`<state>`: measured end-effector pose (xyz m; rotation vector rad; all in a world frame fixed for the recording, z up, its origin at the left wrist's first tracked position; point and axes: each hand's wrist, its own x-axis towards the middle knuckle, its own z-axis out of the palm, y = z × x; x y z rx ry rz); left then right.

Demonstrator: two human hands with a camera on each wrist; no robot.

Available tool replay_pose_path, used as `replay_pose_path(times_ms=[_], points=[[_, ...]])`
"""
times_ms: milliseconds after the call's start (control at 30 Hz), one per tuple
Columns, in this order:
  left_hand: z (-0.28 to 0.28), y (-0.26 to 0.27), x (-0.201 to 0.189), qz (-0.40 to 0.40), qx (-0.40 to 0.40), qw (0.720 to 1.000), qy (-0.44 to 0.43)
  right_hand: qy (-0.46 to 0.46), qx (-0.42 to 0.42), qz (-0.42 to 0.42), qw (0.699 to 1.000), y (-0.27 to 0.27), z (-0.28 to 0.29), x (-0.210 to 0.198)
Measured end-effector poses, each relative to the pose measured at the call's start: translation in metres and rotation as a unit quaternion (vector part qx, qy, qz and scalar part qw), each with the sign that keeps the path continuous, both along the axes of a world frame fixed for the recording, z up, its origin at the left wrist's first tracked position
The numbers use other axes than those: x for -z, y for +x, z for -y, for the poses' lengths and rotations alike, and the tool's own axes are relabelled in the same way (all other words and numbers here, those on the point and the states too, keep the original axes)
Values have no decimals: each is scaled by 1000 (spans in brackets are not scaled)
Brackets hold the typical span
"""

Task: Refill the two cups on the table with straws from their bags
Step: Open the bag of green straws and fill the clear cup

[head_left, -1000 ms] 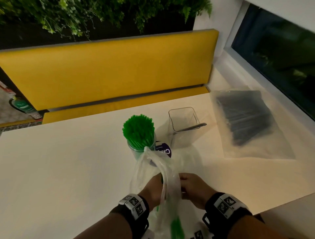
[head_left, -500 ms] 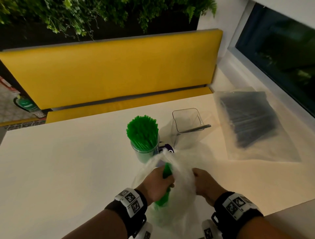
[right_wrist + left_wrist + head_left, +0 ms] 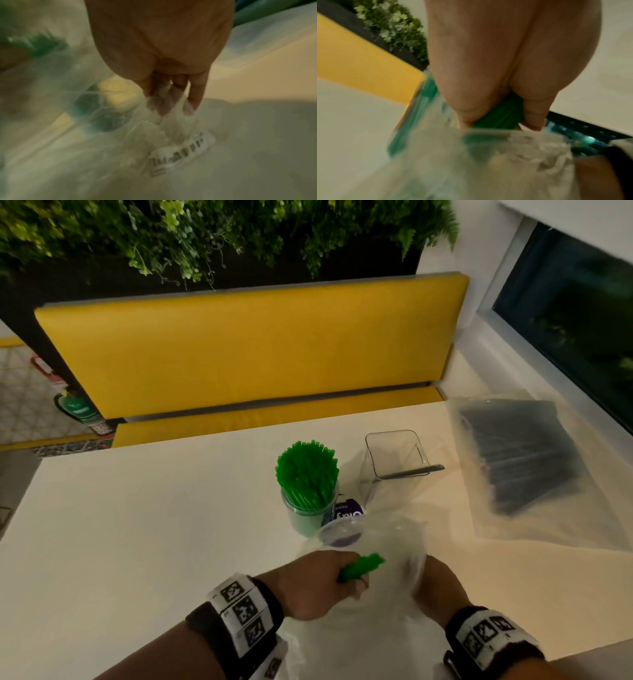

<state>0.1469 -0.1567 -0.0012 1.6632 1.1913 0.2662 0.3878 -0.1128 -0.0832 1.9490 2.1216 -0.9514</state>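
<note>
A round clear cup (image 3: 301,517) packed with green straws (image 3: 306,472) stands mid-table. To its right a square clear cup (image 3: 394,460) holds one black straw (image 3: 411,472). My left hand (image 3: 318,580) grips a small bundle of green straws (image 3: 361,566) inside a thin clear bag (image 3: 387,546) near the table's front edge; the same bundle (image 3: 498,116) shows between my curled fingers in the left wrist view. My right hand (image 3: 438,587) pinches the bag's plastic (image 3: 171,108). A flat clear bag of black straws (image 3: 517,460) lies at the right.
A purple-labelled lid or tub (image 3: 346,518) sits just in front of the round cup, partly under the bag. A yellow bench (image 3: 246,350) runs along the table's far edge, a dark window (image 3: 575,313) is at the right. The white table (image 3: 137,525) stretches left.
My left hand has drawn the green bundle up toward the bag's mouth and tipped it toward the cups. The bag has spread wider between my hands. The cups have not moved.
</note>
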Motion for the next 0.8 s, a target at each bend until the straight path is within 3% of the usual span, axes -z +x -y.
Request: replay_pose_path(times_ms=[67, 133, 200, 267, 433, 600, 633, 700, 800], points=[[8, -1, -24, 66, -17, 997, 40, -51, -15, 55, 997, 6, 3, 4], [9, -4, -56, 158, -98, 979, 88, -56, -14, 75, 995, 6, 1, 2], [2, -15, -81, 214, -216, 938, 168, -50, -20, 86, 995, 4, -5, -2], [-9, -30, -97, 212, -296, 902, 232, -24, -17, 85, 996, 3, -11, -10], [-22, -50, -119, 191, -329, 892, 246, -50, -32, 63, 996, 14, -14, -20], [-23, -59, -146, 273, -353, 834, 326, -114, 16, 74, 991, 13, -5, -44], [-23, -59, -150, 294, -355, 823, 332, -101, 28, 91, 990, 13, -7, -50], [-24, -55, -154, 319, -358, 811, 337, 9, 44, 115, 992, 7, -10, -67], [-32, -44, -147, 344, -377, 799, 319, 205, -32, -13, 978, -29, -10, -95]])
